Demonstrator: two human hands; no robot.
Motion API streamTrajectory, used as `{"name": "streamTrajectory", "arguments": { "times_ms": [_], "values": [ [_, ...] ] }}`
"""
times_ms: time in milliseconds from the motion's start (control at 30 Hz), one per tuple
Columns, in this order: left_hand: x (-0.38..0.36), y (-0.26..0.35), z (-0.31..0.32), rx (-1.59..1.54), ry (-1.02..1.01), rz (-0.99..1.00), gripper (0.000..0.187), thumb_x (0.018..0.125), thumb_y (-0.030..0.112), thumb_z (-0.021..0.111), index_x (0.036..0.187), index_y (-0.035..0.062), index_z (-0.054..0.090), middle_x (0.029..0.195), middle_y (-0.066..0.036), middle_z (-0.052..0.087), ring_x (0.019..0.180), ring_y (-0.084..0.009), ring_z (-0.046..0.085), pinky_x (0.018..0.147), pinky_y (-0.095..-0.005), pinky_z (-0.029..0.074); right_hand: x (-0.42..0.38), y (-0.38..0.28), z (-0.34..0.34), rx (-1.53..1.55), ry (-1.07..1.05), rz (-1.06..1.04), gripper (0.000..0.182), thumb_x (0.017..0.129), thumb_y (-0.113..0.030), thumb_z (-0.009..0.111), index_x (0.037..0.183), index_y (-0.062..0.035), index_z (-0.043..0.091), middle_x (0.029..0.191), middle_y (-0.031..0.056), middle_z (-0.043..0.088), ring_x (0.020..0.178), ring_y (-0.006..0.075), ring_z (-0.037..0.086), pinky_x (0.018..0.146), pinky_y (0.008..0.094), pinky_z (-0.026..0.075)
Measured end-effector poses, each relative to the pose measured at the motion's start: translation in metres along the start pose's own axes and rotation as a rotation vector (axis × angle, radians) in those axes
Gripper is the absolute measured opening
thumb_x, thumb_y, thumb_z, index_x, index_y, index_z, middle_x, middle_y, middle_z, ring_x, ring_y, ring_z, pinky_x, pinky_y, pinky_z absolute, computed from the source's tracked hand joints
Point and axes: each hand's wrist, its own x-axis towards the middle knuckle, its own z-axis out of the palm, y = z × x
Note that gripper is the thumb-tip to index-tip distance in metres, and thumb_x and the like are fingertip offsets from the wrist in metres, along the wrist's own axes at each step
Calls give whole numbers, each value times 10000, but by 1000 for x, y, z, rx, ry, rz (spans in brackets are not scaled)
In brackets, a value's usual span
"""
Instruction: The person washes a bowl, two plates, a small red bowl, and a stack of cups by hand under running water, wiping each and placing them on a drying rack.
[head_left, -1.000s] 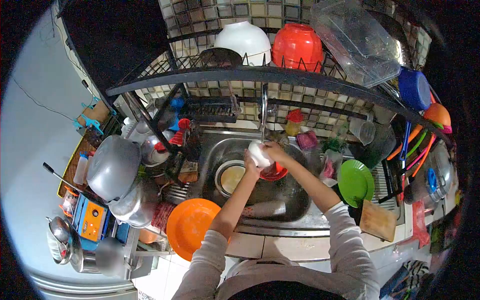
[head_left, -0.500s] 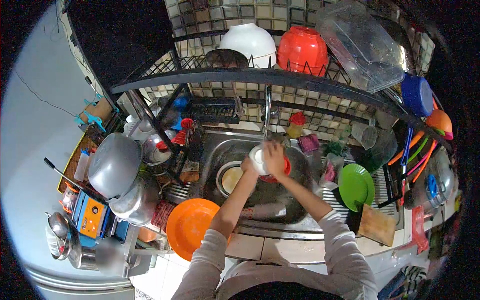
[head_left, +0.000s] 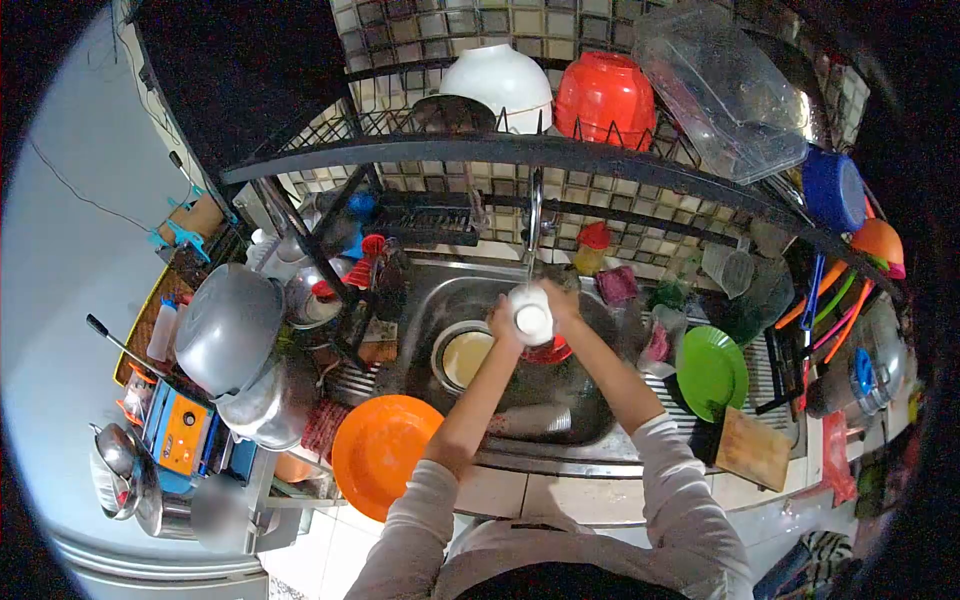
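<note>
A white bowl [head_left: 532,318] is held over the sink [head_left: 420,300], just below the faucet [head_left: 535,225]. Its round base faces up toward me. My left hand [head_left: 503,322] grips the bowl's left side, and my right hand [head_left: 564,306] is closed on its right side. Under the hands, a red dish [head_left: 553,351] shows in part. To the left in the sink lies a round metal-rimmed dish [head_left: 466,358] with a pale inside. A clear cup [head_left: 540,419] lies on its side near the sink's front wall.
An orange plate [head_left: 385,455] sits at the counter's front left, near my left forearm. A green plate [head_left: 712,374] and a wooden board [head_left: 752,450] are at the right. Overhead runs a black rack [head_left: 560,152] with bowls. Silver pots [head_left: 230,330] crowd the left.
The white bowl has turned so its base faces me more fully. My right hand has moved from over the bowl to its right side.
</note>
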Motion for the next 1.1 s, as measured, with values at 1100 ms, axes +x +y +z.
{"name": "streamTrajectory", "arguments": {
  "times_ms": [1100],
  "values": [
    [-56,39,17,-195,-322,-353,576,792,514,109,1062,141,456,996,-68,500,951,-278,478,796,-471,390,-5,-23,10,-403,-441,-680,188,791,-187,523,806,-14,594,574,24,559,485,107,515,452,246,414]
  ]
}}
